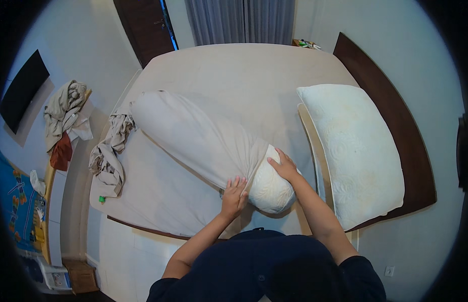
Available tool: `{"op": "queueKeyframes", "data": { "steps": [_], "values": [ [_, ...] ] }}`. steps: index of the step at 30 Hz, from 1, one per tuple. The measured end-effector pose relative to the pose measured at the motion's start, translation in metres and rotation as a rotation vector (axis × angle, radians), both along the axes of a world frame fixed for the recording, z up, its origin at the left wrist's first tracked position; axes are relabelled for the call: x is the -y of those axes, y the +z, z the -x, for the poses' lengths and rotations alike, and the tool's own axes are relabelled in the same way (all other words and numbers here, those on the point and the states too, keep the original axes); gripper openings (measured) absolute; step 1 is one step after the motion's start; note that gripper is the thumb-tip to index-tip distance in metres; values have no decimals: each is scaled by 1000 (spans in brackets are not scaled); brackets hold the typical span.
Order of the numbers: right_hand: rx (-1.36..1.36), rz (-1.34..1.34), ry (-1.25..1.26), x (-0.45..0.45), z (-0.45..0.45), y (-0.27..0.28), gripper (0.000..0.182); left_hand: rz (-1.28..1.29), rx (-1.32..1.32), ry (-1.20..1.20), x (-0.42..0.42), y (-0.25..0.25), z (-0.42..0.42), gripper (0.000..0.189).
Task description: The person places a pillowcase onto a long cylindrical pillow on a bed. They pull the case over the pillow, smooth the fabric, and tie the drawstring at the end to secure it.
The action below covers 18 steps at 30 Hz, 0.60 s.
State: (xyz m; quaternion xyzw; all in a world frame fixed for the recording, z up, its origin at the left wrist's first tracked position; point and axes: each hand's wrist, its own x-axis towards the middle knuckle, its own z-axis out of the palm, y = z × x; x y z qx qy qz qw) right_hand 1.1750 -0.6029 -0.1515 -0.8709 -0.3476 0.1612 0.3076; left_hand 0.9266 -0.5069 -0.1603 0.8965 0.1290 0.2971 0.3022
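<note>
A long bolster lies diagonally across the bed, mostly inside a pale beige cover (196, 132). Its near end, a white quilted surface (271, 188), sticks out of the bunched opening. My left hand (234, 197) rests against the gathered cloth at the opening's left side, fingers pointing away from me. On the upper right of the bare end lies my right hand (284, 166), thumb and fingers apart. Whether the left fingers pinch any cloth is hard to tell. To the right, a white quilted pillow (355, 151) lies on top of another pillow beside the headboard.
Crumpled beige cloth (115, 151) lies at the bed's left edge, near a small green object (102, 199). A dark wooden headboard (392, 113) borders the right side. Further left, a counter (49, 211) has heaped fabric (64, 109) at its far end.
</note>
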Motion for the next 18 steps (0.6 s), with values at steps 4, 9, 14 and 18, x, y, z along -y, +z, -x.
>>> {"op": "queueKeyframes", "data": {
  "steps": [4, 9, 14, 18],
  "values": [
    [169, 41, -53, -2, 29, 16, 74, -104, -144, -86, -9, 5, -5, 46],
    [501, 77, 16, 1, 96, 23, 77, -263, -182, -64, -35, -2, -35, 50],
    [471, 268, 109, 11, 142, 63, 93, -253, -93, -105, -61, 12, -99, 48],
    [502, 324, 14, -9, 92, 47, 93, -208, -80, -122, -79, 26, -154, 46]
  ]
}}
